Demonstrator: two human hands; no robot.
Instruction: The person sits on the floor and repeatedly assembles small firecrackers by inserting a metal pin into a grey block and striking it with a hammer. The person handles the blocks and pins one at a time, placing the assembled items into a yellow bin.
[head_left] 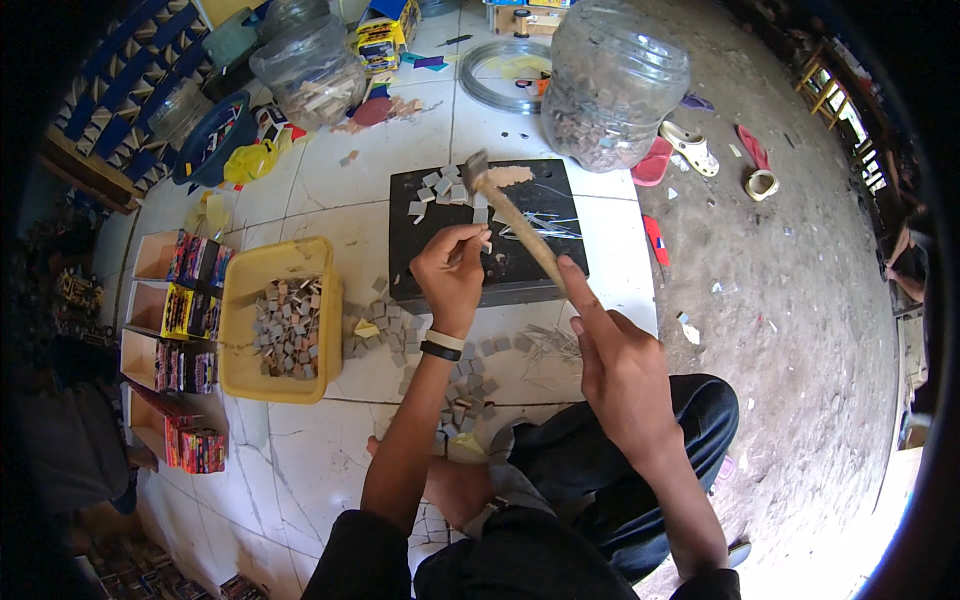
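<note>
- Black slab (530,265) on the tiled floor, straight ahead of both hands.
- Hammer (515,222) clenched in right hand (620,370), long axis slanting up-left (head over the slab's far edge).
- Left hand (450,272) nearer, pinching a small grey tile (486,240) just under the handle.

Black slab (487,235) scratched pale — grey square pieces (288,330) in a yellow tub (236,330) (white cracked floor tiles (300,450) beneath), blue jeans (610,450).
</note>
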